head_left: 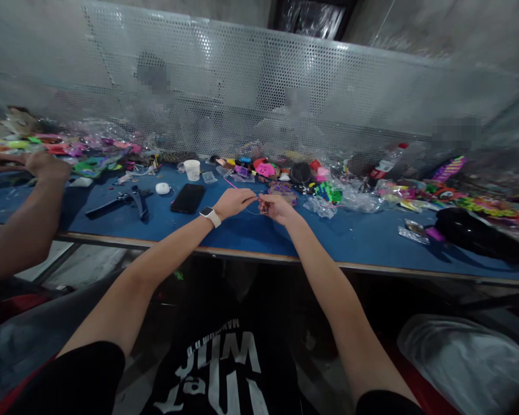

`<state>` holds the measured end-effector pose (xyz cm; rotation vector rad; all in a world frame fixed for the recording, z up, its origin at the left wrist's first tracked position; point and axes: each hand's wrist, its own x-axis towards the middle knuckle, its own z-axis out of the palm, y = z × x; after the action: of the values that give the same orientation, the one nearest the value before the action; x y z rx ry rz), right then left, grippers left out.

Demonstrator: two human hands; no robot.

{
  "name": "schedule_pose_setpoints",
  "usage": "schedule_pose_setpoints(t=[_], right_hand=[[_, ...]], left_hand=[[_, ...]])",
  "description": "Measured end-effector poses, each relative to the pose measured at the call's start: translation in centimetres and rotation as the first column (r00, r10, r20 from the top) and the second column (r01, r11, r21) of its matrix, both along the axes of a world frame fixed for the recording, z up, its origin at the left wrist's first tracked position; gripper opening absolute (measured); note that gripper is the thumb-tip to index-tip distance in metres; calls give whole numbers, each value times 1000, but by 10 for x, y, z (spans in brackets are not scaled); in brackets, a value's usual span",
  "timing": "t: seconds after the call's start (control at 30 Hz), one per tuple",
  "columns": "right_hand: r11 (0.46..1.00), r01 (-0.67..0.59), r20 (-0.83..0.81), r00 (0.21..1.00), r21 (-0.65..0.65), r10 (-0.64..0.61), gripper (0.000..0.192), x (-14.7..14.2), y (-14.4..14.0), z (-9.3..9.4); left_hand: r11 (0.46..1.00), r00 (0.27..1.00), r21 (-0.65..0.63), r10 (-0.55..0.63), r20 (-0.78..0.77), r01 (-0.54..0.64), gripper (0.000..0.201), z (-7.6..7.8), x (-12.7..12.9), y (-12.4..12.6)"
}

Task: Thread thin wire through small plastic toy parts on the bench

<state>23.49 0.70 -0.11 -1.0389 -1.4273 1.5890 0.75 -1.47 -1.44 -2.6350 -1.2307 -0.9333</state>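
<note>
Both my arms reach out over the blue table (251, 233). My left hand (234, 202), with a white watch on its wrist, pinches something small and thin; a pink strand (230, 183) runs from near it toward the back. My right hand (274, 207) meets it fingertip to fingertip, gripping the same tiny item. A faint thin ring or wire shows between the fingers; what it is I cannot tell. Just behind my hands lies a purple beaded piece (282, 191).
A black phone (188, 197), white earbud case (162, 188), white cup (192, 169) and black pliers (132, 200) lie to the left. Colourful toys and plastic bags line the back under a perforated metal screen (259, 86). A co-worker's arm (23, 219) reaches in at left. A black bag (480, 233) sits right.
</note>
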Motion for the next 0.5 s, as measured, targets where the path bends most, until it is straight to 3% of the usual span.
schedule_pose_setpoints(t=[0.07,0.13,0.2,0.3,0.4,0.5], right_hand=[[1000,2,3,1000,8,-2,58,-1,1,-1],[987,65,26,997,146,-70,59,-3,1,-3],[915,142,57,983,376,-176,57,-4,1,-7],[741,174,96,947,648,-306,45,-2,1,-12],[650,138,130,929,747,-346,30,1,2,-15],[625,73,187,922,777,-339,23,3,3,-16]], left_hand=[[1000,999,-3,31,-40,-31,30,2,3,-4],[998,998,-17,64,-27,-64,28,4,6,-7],[993,994,-57,103,21,-102,24,6,10,-8],[981,982,-141,149,116,-132,22,8,14,-7],[976,963,-196,143,227,-98,18,10,15,-6],[974,947,-220,128,295,-63,19,10,13,-5]])
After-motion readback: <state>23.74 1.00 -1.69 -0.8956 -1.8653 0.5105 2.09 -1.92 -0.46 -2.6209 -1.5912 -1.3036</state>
